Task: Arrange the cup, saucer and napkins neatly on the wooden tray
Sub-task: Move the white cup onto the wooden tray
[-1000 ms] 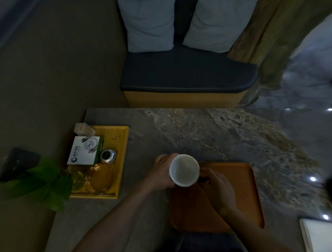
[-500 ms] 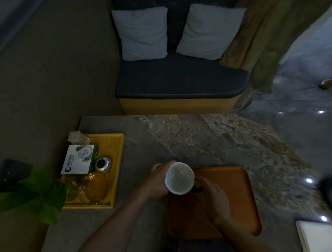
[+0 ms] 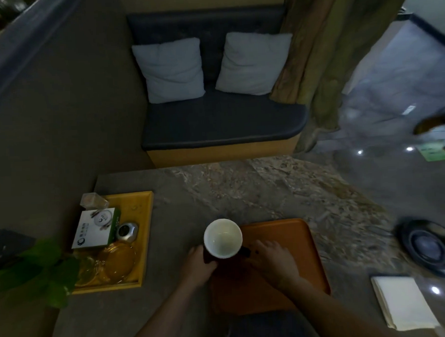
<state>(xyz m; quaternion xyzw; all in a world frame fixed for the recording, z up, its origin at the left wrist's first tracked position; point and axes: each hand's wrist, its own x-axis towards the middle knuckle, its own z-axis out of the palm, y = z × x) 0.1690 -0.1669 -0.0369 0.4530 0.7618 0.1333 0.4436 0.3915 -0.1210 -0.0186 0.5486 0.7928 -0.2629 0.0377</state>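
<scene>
A: Count, task items?

B: One cup (image 3: 223, 237), white inside, dark outside, mouth up, at the near-left corner of one wooden tray (image 3: 293, 241). One saucer (image 3: 429, 247), dark, on the surface (image 3: 217, 189) well right of the tray. One stack of white napkins (image 3: 400, 304), near the saucer, toward the front right edge. Neither is on the tray.

A: Hands?

B: Two. Left hand (image 3: 199, 265): forearm enters from the bottom, grip closed round the cup's left side. Right hand (image 3: 275, 259): palm down over the tray, fingers bent toward the cup's dark handle. Too dim to tell whether that grip is closed on the handle or only beside it. Whether the cup's base touches the tray is also hidden.

A: Other stock?

B: One yellow tray (image 3: 145, 238) at left, well apart from the wooden one. It carries one white-and-green box (image 3: 95, 228), one small clear container (image 3: 93, 202), one round metal item (image 3: 127, 231) and amber glassware (image 3: 115, 259), number unclear. One leafy plant (image 3: 39, 270) overlaps its near-left corner. Beyond the surface: one dark bench seat (image 3: 219, 122), two pale cushions (image 3: 171, 68), one curtain (image 3: 326, 49).

A: Obstructions?

B: The right hand and forearm lie across the wooden tray's near half. The far right half is bare.
</scene>
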